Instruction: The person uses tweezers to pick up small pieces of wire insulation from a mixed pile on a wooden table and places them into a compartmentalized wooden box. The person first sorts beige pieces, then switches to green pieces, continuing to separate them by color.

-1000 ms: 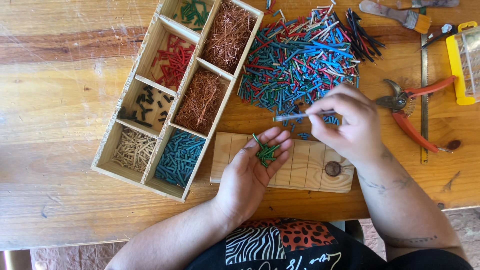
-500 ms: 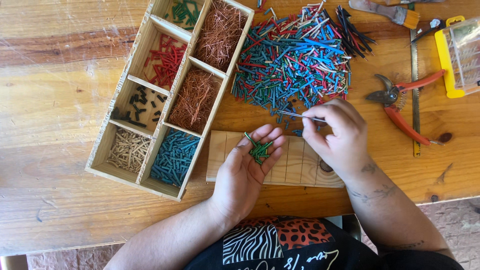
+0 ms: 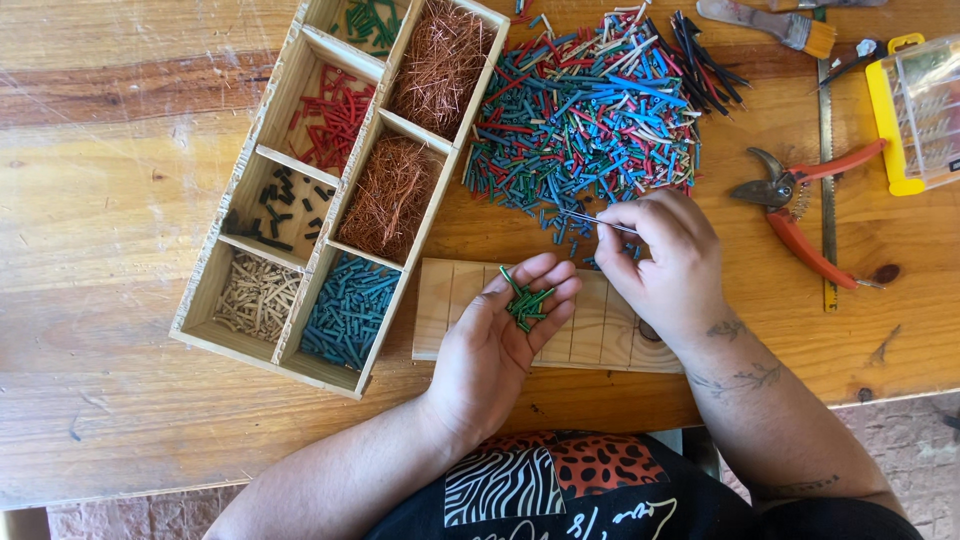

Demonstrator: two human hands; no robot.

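Note:
My left hand (image 3: pixel 505 335) is cupped palm up over a small wooden board (image 3: pixel 590 330) and holds several short green tube pieces (image 3: pixel 526 304). My right hand (image 3: pixel 660 262) hovers just right of it, with its fingers pinched on a thin bare wire (image 3: pixel 590 218) that points left. Right behind the hands lies a big pile of mixed blue, red, green and white tube pieces (image 3: pixel 590 115).
A wooden divided box (image 3: pixel 300 170) on the left holds sorted green, red, black, white and blue pieces and copper wire strands. Red-handled cutters (image 3: pixel 800 215), a metal ruler (image 3: pixel 826 170), a brush (image 3: pixel 770 22) and a yellow plastic case (image 3: pixel 920 110) lie at the right.
A blue tube piece that my right hand held a second ago is gone from the fingers, and only the thin bare wire shows there. My left hand stays cupped with the green pieces.

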